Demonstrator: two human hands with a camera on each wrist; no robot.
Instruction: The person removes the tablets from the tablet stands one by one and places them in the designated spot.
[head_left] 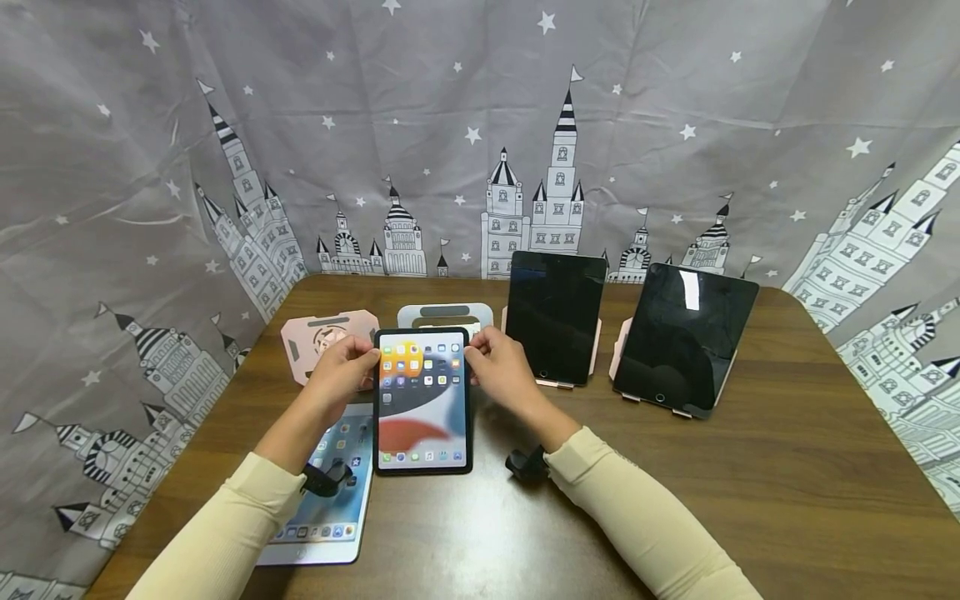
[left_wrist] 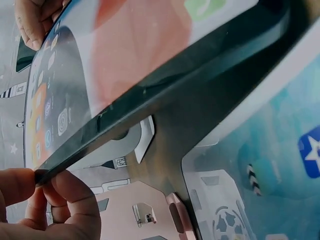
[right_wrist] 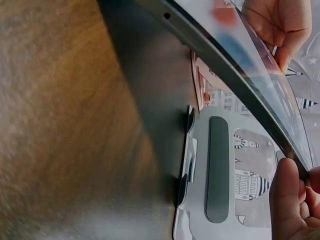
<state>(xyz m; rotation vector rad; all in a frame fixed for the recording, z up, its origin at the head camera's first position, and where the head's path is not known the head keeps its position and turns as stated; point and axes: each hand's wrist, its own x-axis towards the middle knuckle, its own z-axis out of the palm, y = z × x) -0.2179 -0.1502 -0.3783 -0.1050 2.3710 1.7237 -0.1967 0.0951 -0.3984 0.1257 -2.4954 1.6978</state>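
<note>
In the head view, the lit tablet (head_left: 422, 402) is between the two hands at the middle of the table (head_left: 675, 500), in front of the silver stand (head_left: 446, 312). Its long axis runs away from the person, screen facing them, dock icons along the near edge. Both forearms converge from the near corners in cream sleeves (head_left: 633, 517): the left hand (head_left: 341, 367) pinches the upper left edge, the right hand (head_left: 501, 367) the upper right. The left forearm passes over the white tablet (head_left: 322, 521); beyond is a pink stand (head_left: 330, 333). Two dark tablets (head_left: 557, 321) lean on stands to the right.

In the left wrist view, the lit tablet's side edge slants from the pinched end at lower left to the dock end at upper right — clear of the white tablet beside it. Thumb and fingers grip that edge, the other fingers curled.

In the right wrist view, the opposite edge slopes down to the right hand's pinch, with the silver stand behind and the wooden tabletop at left.
</note>
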